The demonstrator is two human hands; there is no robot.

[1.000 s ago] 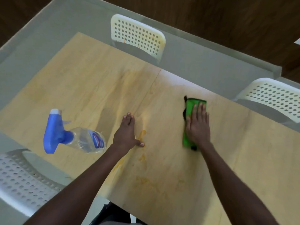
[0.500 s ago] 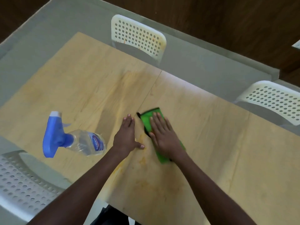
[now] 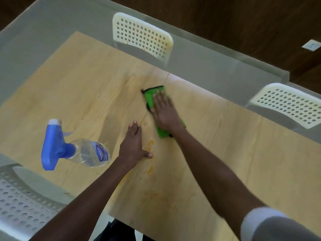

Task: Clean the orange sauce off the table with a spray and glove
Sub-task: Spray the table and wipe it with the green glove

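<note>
Over on the left, the spray bottle (image 3: 76, 150) stands parked on the desk (image 3: 243, 153), well apart from the action: blue trigger head toward the camera and leaning to the left of frame, clear body running away to the right, out of the wiping lane yet probably within easy reach if more fluid is wanted. Next across, the left hand (image 3: 133, 145) lies flat and open on the desk, fingers stretched toward the far edge, gripping nothing; it looks like a brace to steady the lean forward. Just beside its thumb sits the orange sauce (image 3: 150, 144), a small streak with another blob (image 3: 150, 169) nearer the body and a faint orange film further in. Now the right hand (image 3: 165, 113), palm pressed down flat on the green glove (image 3: 150, 98), pinning it to the surface rather than clutching it. The glove's long axis runs diagonally, far end up-left, near end down-right toward the wrist. The nearer sauce marks are not yet cleaned.
</note>
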